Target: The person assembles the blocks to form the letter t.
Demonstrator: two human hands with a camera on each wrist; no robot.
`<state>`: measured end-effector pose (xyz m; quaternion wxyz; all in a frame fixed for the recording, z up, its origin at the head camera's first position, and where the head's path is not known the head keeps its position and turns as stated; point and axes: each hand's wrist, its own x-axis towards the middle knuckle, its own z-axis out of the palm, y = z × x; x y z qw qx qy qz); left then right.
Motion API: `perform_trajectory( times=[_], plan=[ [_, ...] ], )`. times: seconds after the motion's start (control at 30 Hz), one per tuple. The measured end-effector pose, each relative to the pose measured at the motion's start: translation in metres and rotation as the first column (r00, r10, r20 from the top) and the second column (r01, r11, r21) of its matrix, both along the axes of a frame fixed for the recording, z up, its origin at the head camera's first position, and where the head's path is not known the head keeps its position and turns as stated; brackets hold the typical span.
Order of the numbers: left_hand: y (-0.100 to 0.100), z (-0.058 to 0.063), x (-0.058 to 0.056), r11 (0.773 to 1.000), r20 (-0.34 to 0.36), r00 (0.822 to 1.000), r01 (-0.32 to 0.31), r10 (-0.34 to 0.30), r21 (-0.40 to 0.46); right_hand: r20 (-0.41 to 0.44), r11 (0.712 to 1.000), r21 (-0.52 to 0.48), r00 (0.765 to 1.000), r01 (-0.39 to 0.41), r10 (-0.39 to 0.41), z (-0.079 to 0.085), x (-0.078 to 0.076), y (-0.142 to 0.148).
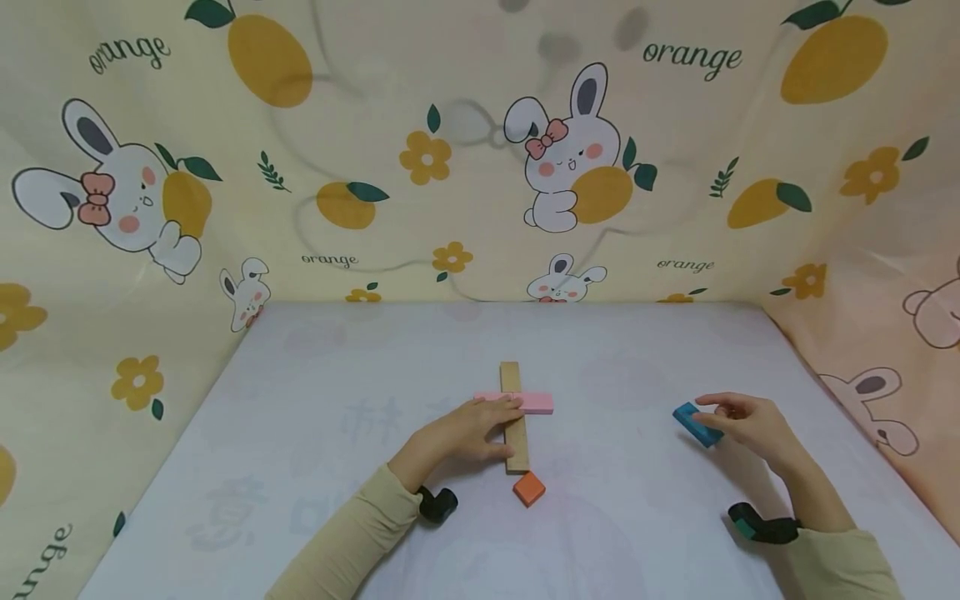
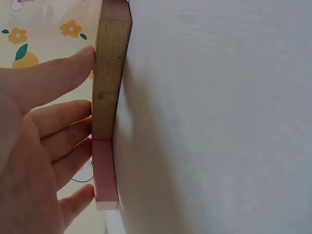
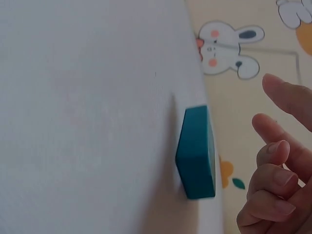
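Note:
My left hand [image 1: 468,429] rests with loosely extended fingertips on a cross of flat blocks. A pink bar [image 1: 536,403] runs across it, and natural wood strips stand above [image 1: 510,377] and below [image 1: 517,450] the bar. In the left wrist view the thumb lies at the wooden block [image 2: 108,78] and the lower fingers reach the pink block [image 2: 103,170]. My right hand [image 1: 750,425] is over a blue block [image 1: 697,425]. The right wrist view shows this hand apart from the blue block [image 3: 196,151], thumb and index spread, other fingers curled, nothing held.
An orange square block [image 1: 529,489] lies turned on its corner just below the wood strip's near end. The white table top [image 1: 615,350] meets patterned cloth walls [image 1: 480,225] at the back and sides. Each wrist wears a dark camera [image 1: 438,504].

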<state>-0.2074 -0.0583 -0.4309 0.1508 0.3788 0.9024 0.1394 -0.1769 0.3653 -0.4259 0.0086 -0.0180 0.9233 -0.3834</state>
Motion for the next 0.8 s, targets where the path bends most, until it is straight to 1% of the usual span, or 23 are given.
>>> perform_trajectory(
  times=[0.3, 0.57, 0.8],
  plan=[
    [0.0, 0.001, 0.0, 1.0, 0.004, 1.0, -0.003, 0.003, -0.011, 0.091, 0.999, 0.04, 0.995, 0.024, -0.028, -0.003, -0.001, 0.013],
    [0.001, 0.0, -0.002, 1.0, 0.006, 1.0, -0.011, 0.011, -0.021, 0.134, 1.0, 0.004, 0.991, 0.016, -0.017, -0.01, -0.001, 0.022],
    [0.0, 0.0, -0.001, 1.0, 0.008, 1.0, 0.004, -0.004, -0.007, 0.196, 0.998, 0.06, 0.98, 0.026, -0.038, -0.015, -0.002, 0.022]
  ],
)
